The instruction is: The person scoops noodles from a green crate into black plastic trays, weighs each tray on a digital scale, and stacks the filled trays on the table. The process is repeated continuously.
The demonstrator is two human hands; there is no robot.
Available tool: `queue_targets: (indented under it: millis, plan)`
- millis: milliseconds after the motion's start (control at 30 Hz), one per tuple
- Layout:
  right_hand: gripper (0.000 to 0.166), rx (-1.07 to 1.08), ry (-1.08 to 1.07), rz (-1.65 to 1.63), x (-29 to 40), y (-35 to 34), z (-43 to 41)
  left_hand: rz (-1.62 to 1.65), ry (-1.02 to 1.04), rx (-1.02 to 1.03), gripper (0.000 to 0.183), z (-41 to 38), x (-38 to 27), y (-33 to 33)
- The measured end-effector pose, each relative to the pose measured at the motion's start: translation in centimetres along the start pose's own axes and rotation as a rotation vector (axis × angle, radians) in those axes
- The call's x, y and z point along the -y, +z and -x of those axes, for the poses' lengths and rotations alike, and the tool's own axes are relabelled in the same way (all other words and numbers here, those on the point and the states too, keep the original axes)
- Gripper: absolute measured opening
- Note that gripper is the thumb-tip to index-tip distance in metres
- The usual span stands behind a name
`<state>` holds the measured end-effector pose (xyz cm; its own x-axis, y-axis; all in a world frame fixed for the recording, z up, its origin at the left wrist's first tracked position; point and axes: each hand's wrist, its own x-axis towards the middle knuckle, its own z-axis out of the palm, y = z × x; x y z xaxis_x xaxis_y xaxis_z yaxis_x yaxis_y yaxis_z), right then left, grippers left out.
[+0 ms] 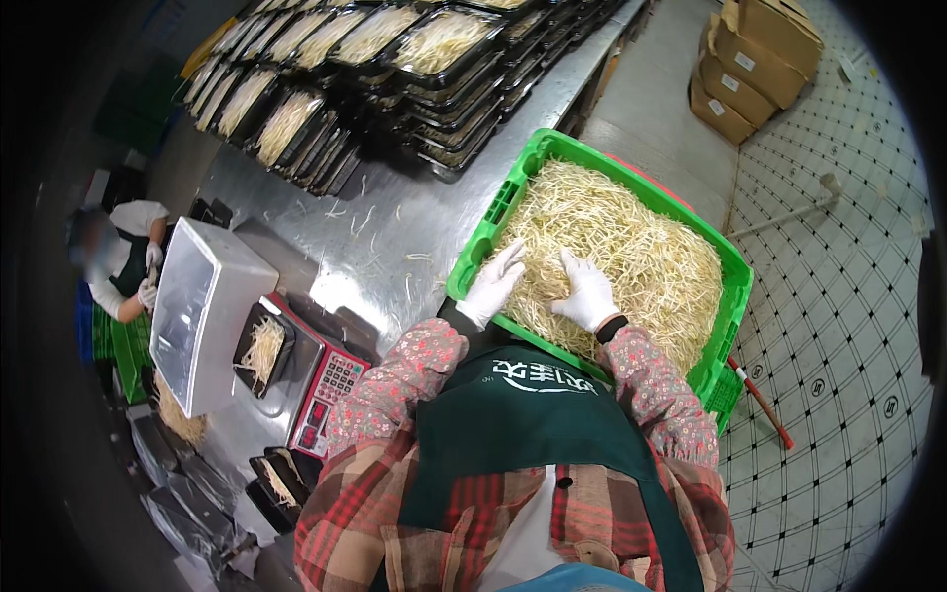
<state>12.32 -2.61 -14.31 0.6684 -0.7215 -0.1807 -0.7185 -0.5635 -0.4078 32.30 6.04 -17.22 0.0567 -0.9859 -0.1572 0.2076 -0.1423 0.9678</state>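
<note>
A green plastic crate (729,311) full of bean sprouts (629,214) stands before me. My left hand (494,285), in a white glove, reaches over the crate's near left corner, its fingers against the sprouts. My right hand (588,292), gloved too, rests on the heap with thumb and fingers apart. Loose sprouts lie between the two hands, and I see neither hand gripping any. To the left, a black tray of sprouts (265,351) sits on a red digital scale (325,403).
Stacked sprout trays (444,44) fill the far side of the steel table (296,214). A white foam box (214,311) stands beyond the scale, near a co-worker (122,251). Cardboard boxes (755,70) and a red-and-white stick (762,403) are on the right.
</note>
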Motion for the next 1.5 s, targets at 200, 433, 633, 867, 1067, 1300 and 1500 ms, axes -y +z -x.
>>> queue_targets:
  millis: [200, 433, 633, 867, 1067, 1300, 1500]
  plan:
    - [0.112, -0.213, -0.309, -0.002, -3.5, 2.6, -0.7, 0.136, 0.095, -0.254, 0.037, 6.8, -2.9, -2.3]
    - [0.101, -0.107, -0.237, -0.017, -1.7, 3.9, 1.1, -0.355, 0.557, -1.233, 0.032, 16.7, -6.3, -10.7]
    - [0.075, -0.119, -0.189, -0.495, -7.6, 0.4, -3.1, -0.988, 0.436, -2.236, 0.040, 30.8, -6.3, -24.1]
    - [0.115, -0.210, -0.162, 0.110, -4.4, 1.4, -2.4, 0.166, -0.189, -1.860, 0.037, 37.4, 0.6, -32.6]
    - [0.077, -0.158, 0.009, -0.387, -6.0, 1.2, -3.4, -0.213, 0.250, -2.126, 0.028, 39.1, 2.8, -34.6]
    - [0.066, -0.154, 0.078, -1.008, -6.9, -2.8, -1.9, -0.120, 0.426, -1.919, 0.034, 29.0, -4.7, -22.6]
    - [0.067, -0.092, -0.171, -0.962, -0.1, -5.9, -4.0, -0.318, 0.429, -1.578, 0.043, 23.5, -4.3, -18.6]
